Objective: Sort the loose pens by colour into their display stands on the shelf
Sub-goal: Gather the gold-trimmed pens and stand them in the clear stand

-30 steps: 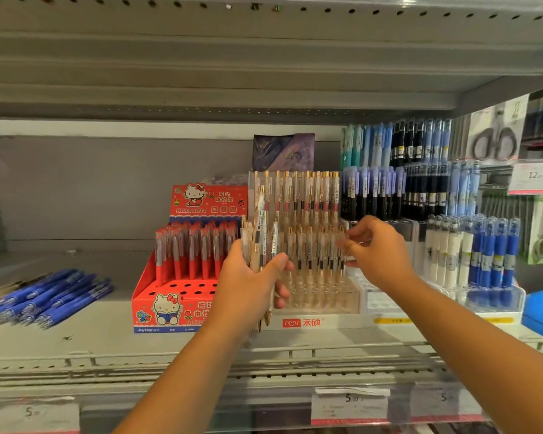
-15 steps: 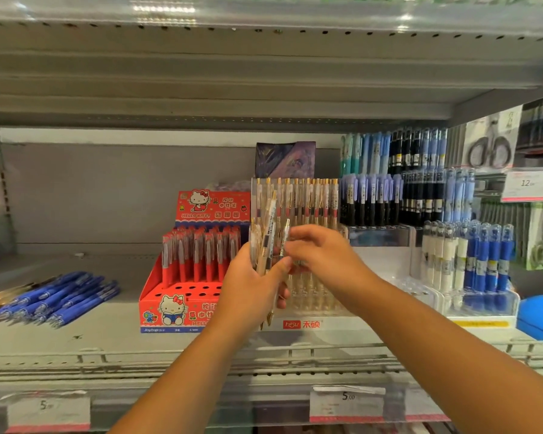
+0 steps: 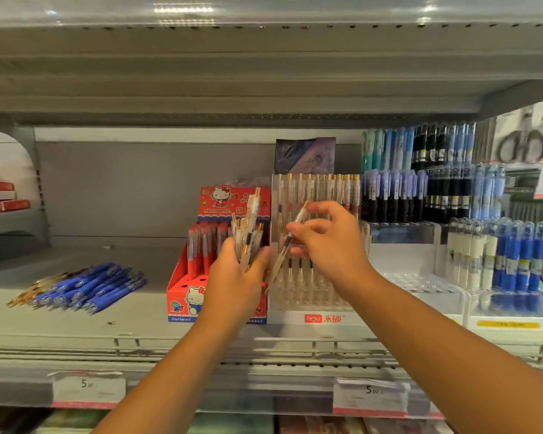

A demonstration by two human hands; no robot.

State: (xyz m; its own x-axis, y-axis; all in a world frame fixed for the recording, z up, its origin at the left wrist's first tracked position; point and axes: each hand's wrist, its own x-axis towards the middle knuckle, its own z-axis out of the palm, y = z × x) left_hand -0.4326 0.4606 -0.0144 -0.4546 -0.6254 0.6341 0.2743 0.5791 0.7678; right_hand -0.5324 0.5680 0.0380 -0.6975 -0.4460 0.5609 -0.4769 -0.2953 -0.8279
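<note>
the single pen (image 3: 281, 257) was pinched between thumb and fingertips of the right hand (image 3: 329, 242). its long axis ran on a slant, gold clicker end up and to the right, tip down and to the left. it hung in the air in front of the clear display stand (image 3: 314, 318), just beside the left hand (image 3: 235, 277). that hand was curled around a bundle of clear pens (image 3: 248, 233), which stood nearly upright with gold clips up, fanned a little to the right. there were several pens in the bundle, too overlapped to count, and one pen in the right hand. the bundle was held before the red hello kitty stand (image 3: 182, 296). far left on the shelf (image 3: 76, 327), a pile of loose blue pens (image 3: 88, 286) lay flat, tips toward the lower left, too blurred to count.
</note>
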